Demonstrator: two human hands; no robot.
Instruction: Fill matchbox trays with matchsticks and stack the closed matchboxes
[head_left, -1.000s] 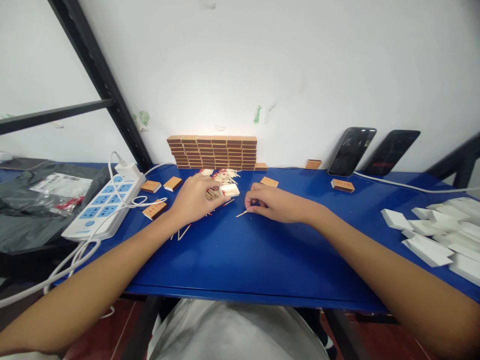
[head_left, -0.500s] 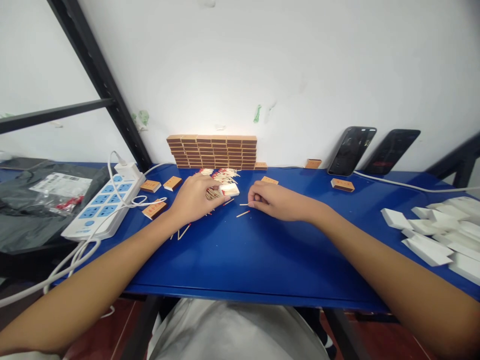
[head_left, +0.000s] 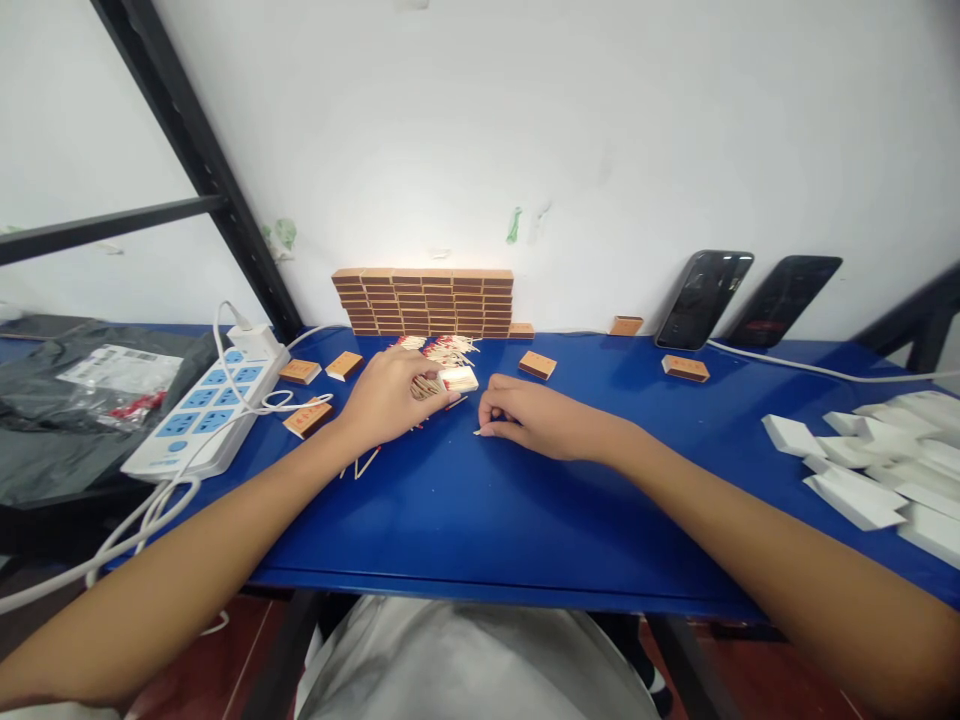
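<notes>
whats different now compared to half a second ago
The right hand has come slightly toward the person and left, its fingertips now at a loose match that lay clear of them; whether it is pinched is unclear. The orange matchbox behind that hand is now fully uncovered. The left hand stays on the match-filled tray; the matchbox stack is unchanged.

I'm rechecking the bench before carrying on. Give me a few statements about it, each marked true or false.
1. The left hand holds a white tray with matches in it. True.
2. The right hand holds a phone. False: its fingertips are at a match end.
3. The matchbox stack stands behind the loose matches. True.
4. The power strip has nothing plugged in. False: a white adapter is in it.
5. White pieces lie piled on the table's right side. True.
</notes>
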